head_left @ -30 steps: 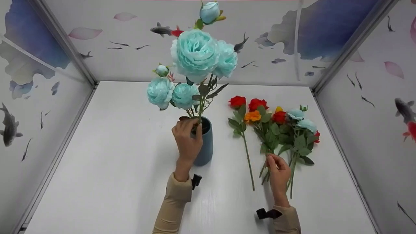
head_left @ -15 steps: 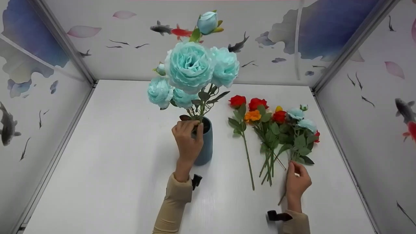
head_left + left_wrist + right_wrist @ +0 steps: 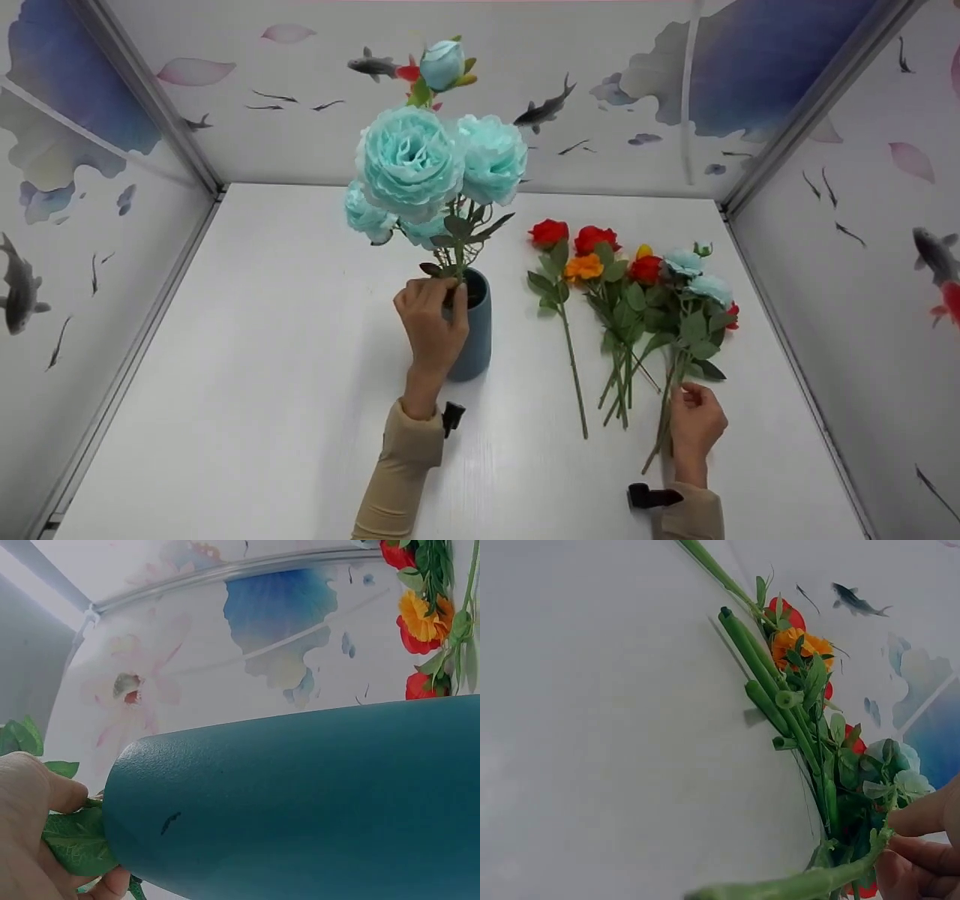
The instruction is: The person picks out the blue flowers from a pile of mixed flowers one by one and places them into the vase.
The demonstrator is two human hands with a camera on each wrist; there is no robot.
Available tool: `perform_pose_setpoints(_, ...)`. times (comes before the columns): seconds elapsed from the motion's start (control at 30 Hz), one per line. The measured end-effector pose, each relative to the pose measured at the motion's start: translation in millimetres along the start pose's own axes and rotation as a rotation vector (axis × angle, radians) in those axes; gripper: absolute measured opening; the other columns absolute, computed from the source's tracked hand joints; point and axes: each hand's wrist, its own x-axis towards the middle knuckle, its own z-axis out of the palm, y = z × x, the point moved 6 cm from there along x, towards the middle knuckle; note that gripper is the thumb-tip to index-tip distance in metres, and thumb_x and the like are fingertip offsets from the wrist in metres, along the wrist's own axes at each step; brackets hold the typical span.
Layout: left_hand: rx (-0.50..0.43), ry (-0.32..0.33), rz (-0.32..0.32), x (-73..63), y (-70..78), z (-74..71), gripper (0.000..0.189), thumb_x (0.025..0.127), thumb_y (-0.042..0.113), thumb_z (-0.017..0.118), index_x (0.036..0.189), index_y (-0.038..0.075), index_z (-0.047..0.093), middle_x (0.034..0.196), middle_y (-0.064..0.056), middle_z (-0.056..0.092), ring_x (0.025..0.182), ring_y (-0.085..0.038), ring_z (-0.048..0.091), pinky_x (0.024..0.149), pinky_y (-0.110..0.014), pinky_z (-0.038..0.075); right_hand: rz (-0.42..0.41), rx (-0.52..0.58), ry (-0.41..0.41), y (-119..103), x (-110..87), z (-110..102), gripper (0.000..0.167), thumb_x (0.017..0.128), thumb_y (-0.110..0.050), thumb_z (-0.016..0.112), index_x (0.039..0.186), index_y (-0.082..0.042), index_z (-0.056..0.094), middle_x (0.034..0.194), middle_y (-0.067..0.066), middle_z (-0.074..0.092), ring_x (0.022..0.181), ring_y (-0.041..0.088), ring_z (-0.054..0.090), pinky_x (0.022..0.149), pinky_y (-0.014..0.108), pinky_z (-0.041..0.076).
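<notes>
At the mouth of the blue-grey vase (image 3: 474,341), my left hand (image 3: 431,322) pinches the stem of the large turquoise flowers (image 3: 411,161). The stem ends lie hidden inside the vase and behind the fingers. The left wrist view shows the left hand (image 3: 34,821) with green leaves (image 3: 79,840) close against the rim of the vase (image 3: 292,795). Over on the right, my right hand (image 3: 697,424) is at the stems below the pale blue flowers (image 3: 709,289). Its thumb and fingers pinch a green flower stem (image 3: 810,881) in the right wrist view.
A single red rose (image 3: 549,234) lies right of the vase on the white table (image 3: 262,337). Beside it is a bunch with red roses (image 3: 596,240) and an orange flower (image 3: 583,268), stems (image 3: 621,386) pointing toward me. Printed walls enclose the table's back and sides.
The turquoise flowers have sunk lower and swung left above the vase. My right hand has left the middle bunch's stems and moved right to the stems of the pale blue flowers.
</notes>
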Motion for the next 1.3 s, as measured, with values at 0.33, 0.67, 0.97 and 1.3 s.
perform_pose_setpoints(0.33,0.062,0.006,0.056,-3.0,0.0,0.0,0.012,0.083,0.013,0.065,0.074,0.005,0.067,0.074,-0.006,0.065,0.081,-0.027,0.052,0.078,-0.048,0.032,0.012,-0.007,-0.076,3.6,12.3,5.9,0.015,0.084,-0.007,0.066,0.087,0.007,0.069,0.075,0.019,0.065,0.055,-0.011,0.041,0.055,0.014,0.035)
perform_pose_setpoints(0.67,0.133,-0.048,0.047,-4.0,-1.1,-3.0,0.015,0.083,0.014,0.063,0.071,0.006,0.067,0.075,-0.006,0.06,0.083,-0.028,0.051,0.08,-0.05,0.031,0.153,0.011,-0.148,9.4,20.0,11.4,0.024,0.087,-0.016,0.064,0.09,0.007,0.069,0.062,-0.009,0.055,0.055,-0.003,0.043,0.054,0.016,0.035)
perform_pose_setpoints(0.97,0.237,-0.181,0.058,-1.6,2.7,0.6,0.018,0.085,0.016,0.058,0.071,0.007,0.065,0.082,-0.009,0.058,0.09,-0.03,0.049,0.084,-0.051,0.03,0.291,0.099,-0.225,12.2,20.6,16.0,0.041,0.095,-0.029,0.05,0.108,0.008,0.065,0.102,0.018,0.065,0.092,0.018,0.054,0.078,0.025,0.04)
perform_pose_setpoints(1.3,0.309,-0.225,0.059,-3.9,3.9,2.2,0.023,0.091,0.024,0.056,0.091,0.002,0.063,0.097,-0.013,0.06,0.097,-0.032,0.048,0.087,-0.052,0.029,0.403,0.193,-0.328,14.3,19.9,21.9,0.041,0.095,-0.027,0.052,0.116,0.007,0.061,0.082,-0.013,0.058,0.083,0.007,0.05,0.076,0.023,0.04)
